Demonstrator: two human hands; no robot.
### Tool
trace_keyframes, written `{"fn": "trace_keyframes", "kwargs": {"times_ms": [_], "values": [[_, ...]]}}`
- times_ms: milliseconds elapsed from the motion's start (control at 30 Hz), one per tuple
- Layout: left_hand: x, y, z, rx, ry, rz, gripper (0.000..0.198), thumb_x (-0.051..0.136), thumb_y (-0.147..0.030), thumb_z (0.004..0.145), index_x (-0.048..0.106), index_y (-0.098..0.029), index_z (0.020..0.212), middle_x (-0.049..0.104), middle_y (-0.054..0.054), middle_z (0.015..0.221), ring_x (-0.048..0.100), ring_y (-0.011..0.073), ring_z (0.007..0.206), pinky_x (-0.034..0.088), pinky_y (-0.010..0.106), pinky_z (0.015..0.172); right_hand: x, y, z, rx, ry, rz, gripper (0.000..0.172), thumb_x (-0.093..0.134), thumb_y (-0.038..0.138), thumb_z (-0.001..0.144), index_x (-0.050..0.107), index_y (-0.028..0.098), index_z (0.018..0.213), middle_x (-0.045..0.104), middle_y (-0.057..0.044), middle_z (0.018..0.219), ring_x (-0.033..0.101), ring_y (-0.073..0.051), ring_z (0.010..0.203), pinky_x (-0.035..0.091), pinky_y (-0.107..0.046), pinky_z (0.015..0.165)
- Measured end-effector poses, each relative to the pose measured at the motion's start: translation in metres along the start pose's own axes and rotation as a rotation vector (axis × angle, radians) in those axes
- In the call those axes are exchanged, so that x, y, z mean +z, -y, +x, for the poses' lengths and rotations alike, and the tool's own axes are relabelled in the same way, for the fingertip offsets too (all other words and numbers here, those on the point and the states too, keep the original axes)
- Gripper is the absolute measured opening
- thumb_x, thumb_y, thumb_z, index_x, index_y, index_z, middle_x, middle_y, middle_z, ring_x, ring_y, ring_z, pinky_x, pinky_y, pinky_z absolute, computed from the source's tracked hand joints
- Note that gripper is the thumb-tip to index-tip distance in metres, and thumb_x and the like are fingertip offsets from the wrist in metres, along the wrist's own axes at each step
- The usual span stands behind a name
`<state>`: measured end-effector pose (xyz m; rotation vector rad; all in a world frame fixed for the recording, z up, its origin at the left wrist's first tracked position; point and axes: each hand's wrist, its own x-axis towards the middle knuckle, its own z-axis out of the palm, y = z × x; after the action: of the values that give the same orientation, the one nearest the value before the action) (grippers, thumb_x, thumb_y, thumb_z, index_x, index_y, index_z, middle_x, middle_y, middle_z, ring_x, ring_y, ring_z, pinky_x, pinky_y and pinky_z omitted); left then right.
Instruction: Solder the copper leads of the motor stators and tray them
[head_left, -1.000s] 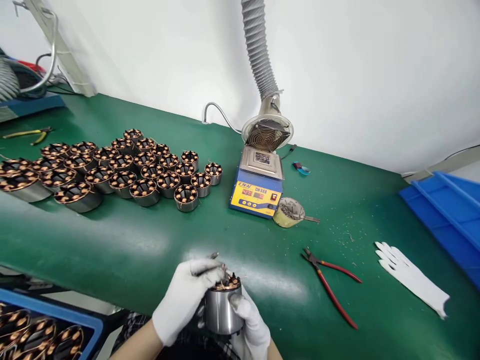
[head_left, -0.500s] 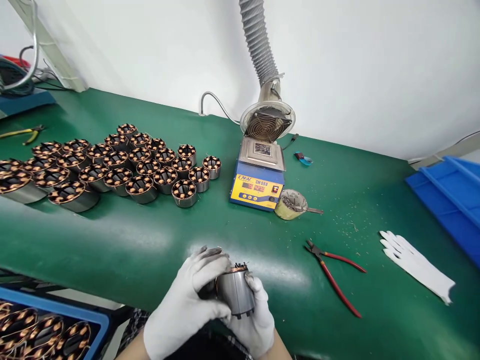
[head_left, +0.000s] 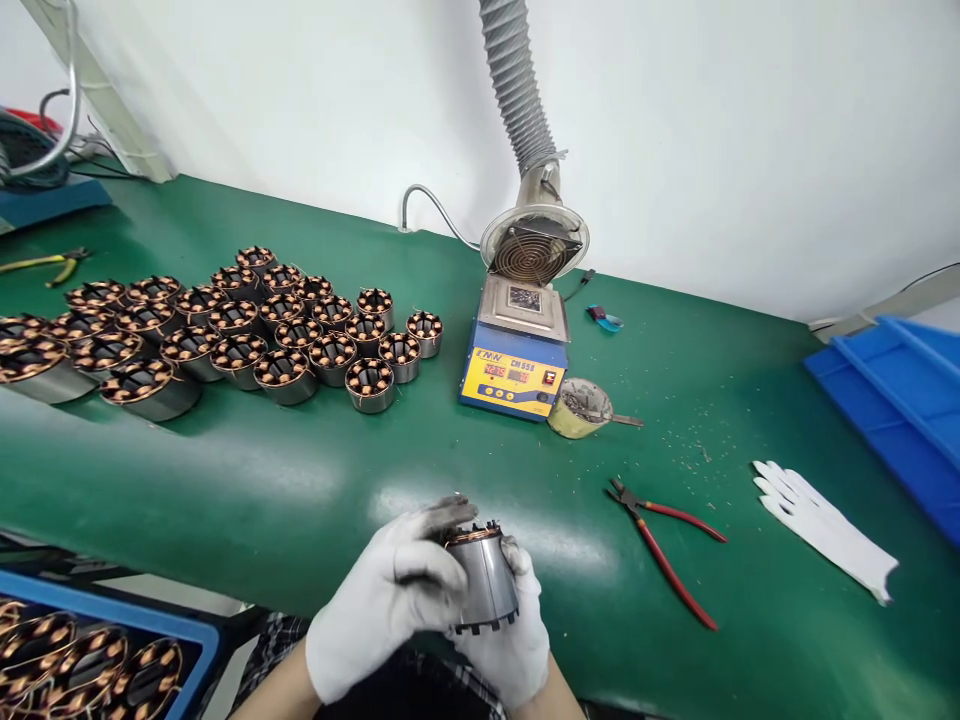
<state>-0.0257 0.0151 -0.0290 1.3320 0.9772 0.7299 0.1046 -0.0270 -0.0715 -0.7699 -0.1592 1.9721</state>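
Note:
Both my hands wear white gloves and together hold one metal stator [head_left: 486, 577] with copper windings, tilted on its side over the near edge of the green table [head_left: 247, 500]. My left hand [head_left: 390, 600] wraps over its left and top, fingers curled around it. My right hand [head_left: 514, 640] cups it from below and the right. The windings' end faces up and away from me.
Several wound stators [head_left: 247, 335] stand in rows at the back left. A blue-and-yellow solder pot [head_left: 517, 365] sits under a fume hose [head_left: 525, 150], with a small tin [head_left: 581, 408] beside it. Red-handled pliers [head_left: 664, 550], a spare white glove [head_left: 821, 530], blue bins [head_left: 892, 400].
The stator has gone from upright to tilted on its side in my hands. My left hand moved from its top down around its side.

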Motion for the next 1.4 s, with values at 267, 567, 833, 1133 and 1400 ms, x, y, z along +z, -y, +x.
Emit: {"fn": "trace_keyframes", "kwargs": {"times_ms": [267, 567, 833, 1133, 1400], "values": [[-0.004, 0.013, 0.001, -0.239, 0.027, -0.525, 0.043, 0.066, -0.052, 0.067, 0.063, -0.023, 0.099, 0.065, 0.007, 0.107, 0.057, 0.0109, 0.053, 0.049, 0.026, 0.049, -0.002, 0.002, 0.002, 0.057, 0.061, 0.091, 0.055, 0.050, 0.059, 0.069, 0.064, 0.014, 0.096, 0.069, -0.008, 0.079, 0.062, -0.019, 0.063, 0.046, -0.031, 0.058], [0.008, -0.001, 0.013, -0.273, -0.423, -0.358, 0.030, 0.074, -0.043, 0.060, 0.069, -0.015, 0.070, 0.064, 0.000, 0.053, 0.053, 0.0119, 0.042, 0.047, 0.023, 0.043, -0.002, -0.004, 0.002, 0.027, 0.173, -0.003, 0.046, 0.053, 0.053, 0.070, 0.068, 0.010, 0.081, 0.067, -0.008, 0.067, 0.060, -0.016, 0.052, 0.045, -0.024, 0.046], [-0.025, 0.012, 0.006, -0.201, -0.195, -0.403, 0.059, 0.071, -0.053, 0.063, 0.060, -0.024, 0.113, 0.062, 0.007, 0.121, 0.051, 0.0252, 0.117, 0.037, 0.036, 0.102, -0.028, -0.021, 0.012, -0.464, -0.080, -0.570, 0.098, 0.077, 0.036, 0.055, 0.027, 0.022, 0.138, 0.065, -0.009, 0.106, 0.065, -0.026, 0.091, 0.053, -0.037, 0.079], [0.006, 0.005, 0.027, -0.218, -0.391, -0.461, 0.034, 0.068, -0.050, 0.065, 0.065, -0.017, 0.070, 0.068, 0.000, 0.067, 0.062, 0.0156, 0.067, 0.049, 0.026, 0.068, -0.038, -0.060, 0.026, -0.923, -0.378, -1.318, 0.106, 0.072, 0.040, 0.062, 0.009, 0.017, 0.144, 0.051, -0.016, 0.129, 0.055, -0.035, 0.110, 0.049, -0.046, 0.089], [-0.026, 0.006, 0.002, -0.275, -0.331, -0.378, 0.039, 0.072, -0.045, 0.065, 0.068, -0.020, 0.095, 0.071, 0.004, 0.096, 0.060, 0.0196, 0.098, 0.043, 0.026, 0.089, -0.026, -0.044, 0.018, -0.788, -0.316, -1.201, 0.106, 0.069, 0.039, 0.063, 0.005, 0.014, 0.143, 0.058, -0.015, 0.118, 0.060, -0.030, 0.104, 0.051, -0.038, 0.087]]}}
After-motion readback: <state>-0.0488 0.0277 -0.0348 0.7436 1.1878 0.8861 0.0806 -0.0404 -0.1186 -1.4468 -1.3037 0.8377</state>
